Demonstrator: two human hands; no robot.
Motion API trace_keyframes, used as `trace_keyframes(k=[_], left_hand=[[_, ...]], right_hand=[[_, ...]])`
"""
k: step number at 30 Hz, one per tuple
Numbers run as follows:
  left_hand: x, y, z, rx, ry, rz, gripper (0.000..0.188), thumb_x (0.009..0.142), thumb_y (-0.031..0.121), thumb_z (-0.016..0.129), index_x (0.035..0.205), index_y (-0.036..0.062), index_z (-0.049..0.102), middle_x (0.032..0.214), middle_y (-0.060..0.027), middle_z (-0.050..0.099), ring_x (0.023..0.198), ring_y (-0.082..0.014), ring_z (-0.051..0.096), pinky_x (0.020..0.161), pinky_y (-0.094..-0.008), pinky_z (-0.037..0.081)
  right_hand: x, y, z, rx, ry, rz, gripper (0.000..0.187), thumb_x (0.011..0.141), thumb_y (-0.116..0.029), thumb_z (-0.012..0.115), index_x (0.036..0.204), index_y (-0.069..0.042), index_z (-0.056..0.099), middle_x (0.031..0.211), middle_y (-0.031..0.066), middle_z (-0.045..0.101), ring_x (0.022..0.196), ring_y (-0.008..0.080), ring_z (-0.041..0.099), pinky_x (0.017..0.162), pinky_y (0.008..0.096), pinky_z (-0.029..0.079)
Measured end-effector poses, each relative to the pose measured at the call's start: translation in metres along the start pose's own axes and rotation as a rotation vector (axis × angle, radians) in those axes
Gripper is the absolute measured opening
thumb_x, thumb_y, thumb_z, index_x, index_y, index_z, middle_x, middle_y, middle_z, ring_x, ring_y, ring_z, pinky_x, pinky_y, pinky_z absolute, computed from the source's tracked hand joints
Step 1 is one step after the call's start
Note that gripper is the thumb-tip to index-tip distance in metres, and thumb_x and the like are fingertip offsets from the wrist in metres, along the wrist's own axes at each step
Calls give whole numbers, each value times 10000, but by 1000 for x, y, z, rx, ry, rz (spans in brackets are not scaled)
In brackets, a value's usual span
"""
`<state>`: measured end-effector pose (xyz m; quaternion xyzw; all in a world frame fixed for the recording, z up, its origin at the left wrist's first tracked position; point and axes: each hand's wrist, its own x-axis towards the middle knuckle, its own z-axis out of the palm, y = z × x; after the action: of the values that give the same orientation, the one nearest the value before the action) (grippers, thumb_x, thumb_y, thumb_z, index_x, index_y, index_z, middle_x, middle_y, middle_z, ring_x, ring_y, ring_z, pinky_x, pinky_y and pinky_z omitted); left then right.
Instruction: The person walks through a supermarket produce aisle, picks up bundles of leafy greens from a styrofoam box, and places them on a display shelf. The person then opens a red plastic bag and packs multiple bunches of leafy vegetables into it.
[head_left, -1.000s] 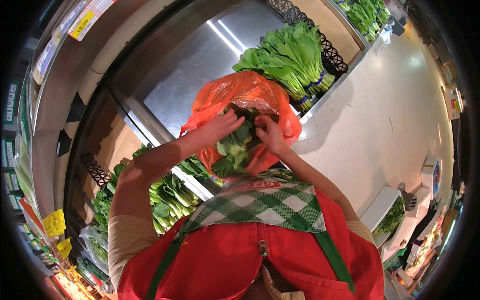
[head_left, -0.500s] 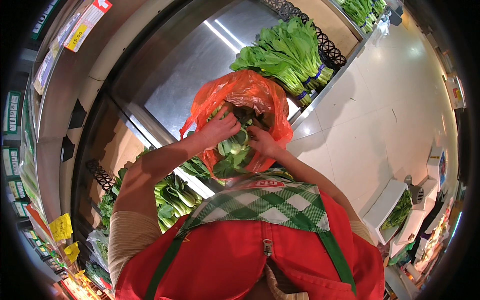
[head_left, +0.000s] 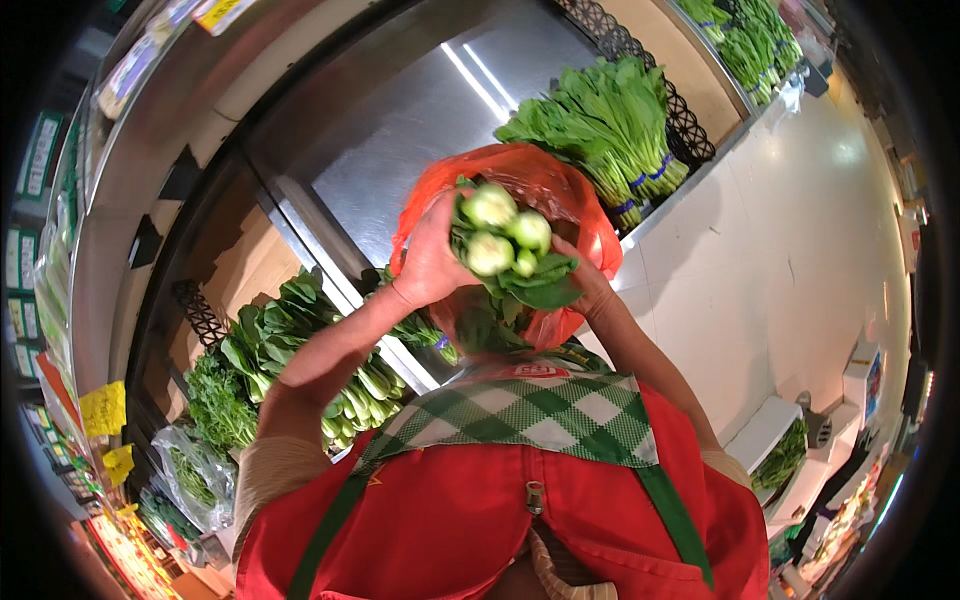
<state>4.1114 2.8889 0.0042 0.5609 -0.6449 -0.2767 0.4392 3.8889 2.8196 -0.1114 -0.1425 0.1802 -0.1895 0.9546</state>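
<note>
A bunch of bok choy (head_left: 508, 240), its pale round cut bases facing up, is lifted at the mouth of a red-orange plastic bag (head_left: 600, 225). My left hand (head_left: 436, 258) is wrapped round the bunch's left side, fingers partly hidden behind it. On the other side, my right hand (head_left: 588, 282) is closed against the leaves, and its fingertips are tucked out of sight behind them. Dark green leaves hang below the bases, in front of the bag. What else lies inside the bag is mostly hidden.
Bundles of leafy greens (head_left: 610, 130) with blue-purple bands lie ahead on the metal shelf (head_left: 400, 130). More bok choy and greens (head_left: 290, 330) lie at left, beside a metal divider (head_left: 345, 295). A tiled floor (head_left: 740, 270) stretches on the right, with white boxes (head_left: 765, 435) farther along.
Both hands have risen from inside the bag, bringing the bok choy up with its bases in view. The view has shifted slightly, and the bag sits a little farther right.
</note>
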Motion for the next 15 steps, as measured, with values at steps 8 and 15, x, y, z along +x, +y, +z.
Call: trace_keyframes(k=[8, 15], left_hand=[[-92, 23, -44, -1221, 845, -400, 827, 645, 328, 859, 1306, 29, 462, 1215, -104, 570, 1125, -268, 534, 1007, -394, 426], [-181, -11, -200, -690, 1060, -578, 691, 730, 447, 765, 1243, 47, 532, 1108, -160, 624, 950, -294, 628, 832, -441, 537]], right_hand=[[8, 26, -20, -316, 12, 21, 422, 928, -241, 562, 1307, -77, 476, 1163, 83, 621, 1066, 202, 591, 903, 383, 477], [4, 24, -37, -293, 102, 21, 300, 927, -131, 544, 1214, -48, 539, 1069, 101, 647, 949, 215, 614, 813, 361, 504]])
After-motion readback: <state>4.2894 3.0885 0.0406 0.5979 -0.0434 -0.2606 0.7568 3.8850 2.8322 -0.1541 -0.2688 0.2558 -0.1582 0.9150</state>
